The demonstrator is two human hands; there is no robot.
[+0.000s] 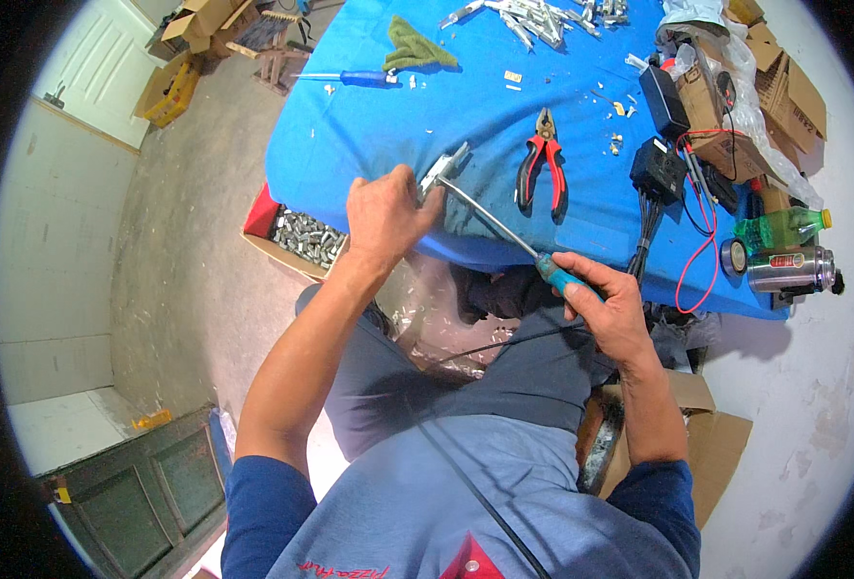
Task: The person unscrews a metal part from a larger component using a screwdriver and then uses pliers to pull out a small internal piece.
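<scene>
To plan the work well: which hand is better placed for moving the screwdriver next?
Probably the right hand: it grips the screwdriver, which reaches the metal part; the left hand is occupied holding that part.

My screwdriver (547, 266) has a smooth metal shaft and a plastic handle — my small part (439, 172) is silvery metal too. Around me I see matt, creased cloth (485, 106), plastic-gripped pliers (544, 143), a glossy metal flask (801, 273) and matt cardboard (721, 463).

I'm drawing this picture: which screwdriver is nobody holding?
The blue-handled screwdriver lying beside the green cloth. The other, teal-handled screwdriver is in the right hand.
</scene>
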